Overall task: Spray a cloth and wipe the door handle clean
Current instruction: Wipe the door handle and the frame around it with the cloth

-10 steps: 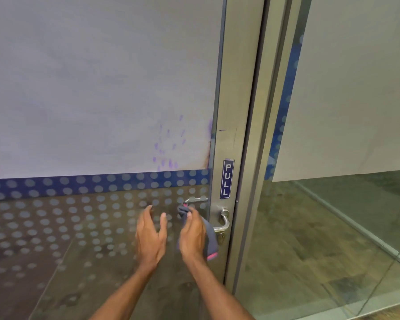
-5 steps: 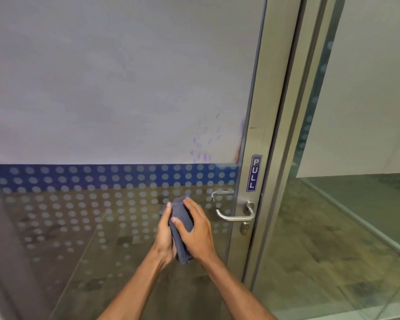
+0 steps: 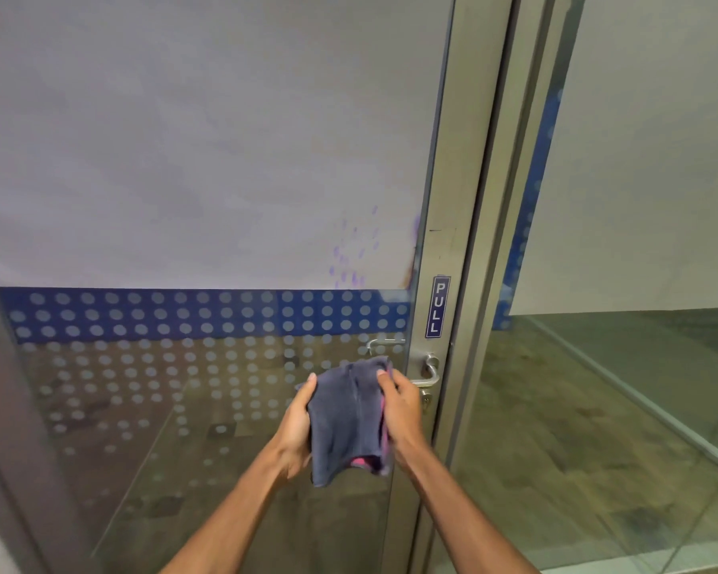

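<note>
The glass door [image 3: 183, 159] fills most of the view, frosted above and dotted with a blue band lower down. Its metal frame [image 3: 452, 159] runs up the right side. In front of the glass, a dark grey cloth [image 3: 345, 412] with a pink inner face hangs between the two hands, just left of the door handle [image 3: 430, 372] and not touching it. It looks bunched into a loose pad, and I'd guess the person is gathering it to get a fresh face ready for the lever. No spray bottle is in sight.

Both forearms reach up from the near edge and come together at the cloth. The left hand [image 3: 297, 424] holds the cloth's left edge, with the thumb at the top and the fingers hidden behind the fabric. The right hand [image 3: 403, 408] pinches the right edge, its fingers curled over the fold, and its knuckles sit close beside the lever. Above the handle, a small blue PULL sign [image 3: 441, 307] is stuck to the frame.
</note>
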